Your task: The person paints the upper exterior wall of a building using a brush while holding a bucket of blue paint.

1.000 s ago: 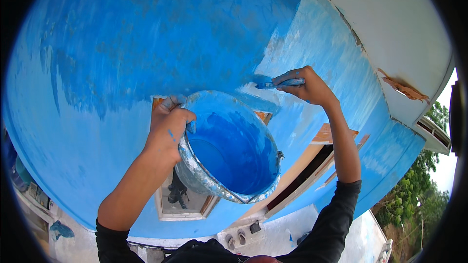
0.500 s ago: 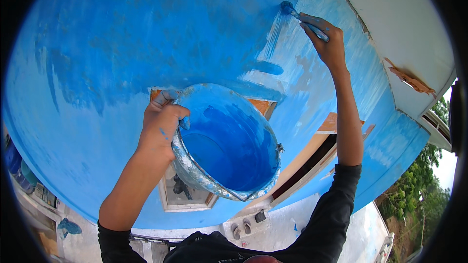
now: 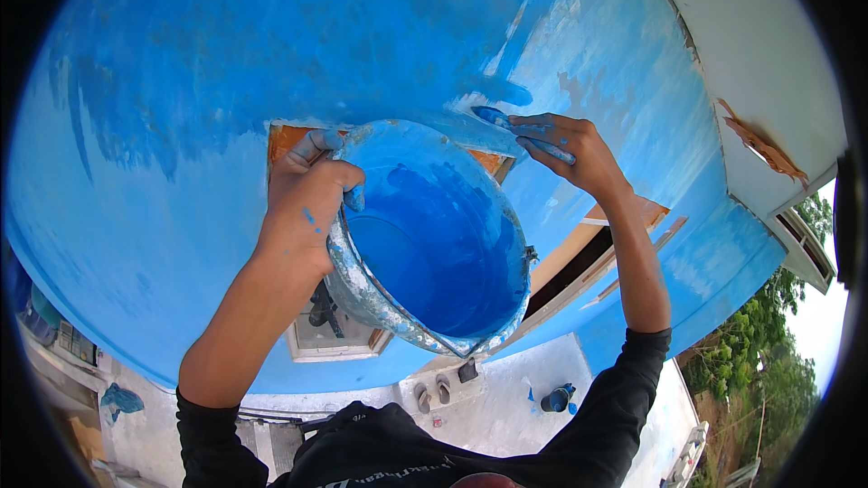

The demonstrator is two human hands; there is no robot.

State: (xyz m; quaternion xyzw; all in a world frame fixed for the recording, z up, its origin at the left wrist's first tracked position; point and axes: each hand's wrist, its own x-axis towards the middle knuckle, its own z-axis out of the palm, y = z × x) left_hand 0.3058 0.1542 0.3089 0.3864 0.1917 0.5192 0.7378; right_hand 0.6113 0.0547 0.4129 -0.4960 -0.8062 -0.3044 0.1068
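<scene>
The left grip [image 3: 307, 197] clamps the tilted bucket [image 3: 357, 294] by its rim — likely so it sits near the brush [image 3: 493, 116], pinched in the right grip [image 3: 583, 152] at the wall [image 3: 271, 54].

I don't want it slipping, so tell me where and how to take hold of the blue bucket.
Take the bucket by the left of its rim, coming from the left, pinching over the edge. The round rim gives a graspable edge, and the left grip already pinches it there. That side also seems clearer, since the paintbrush is off to the right.
</scene>
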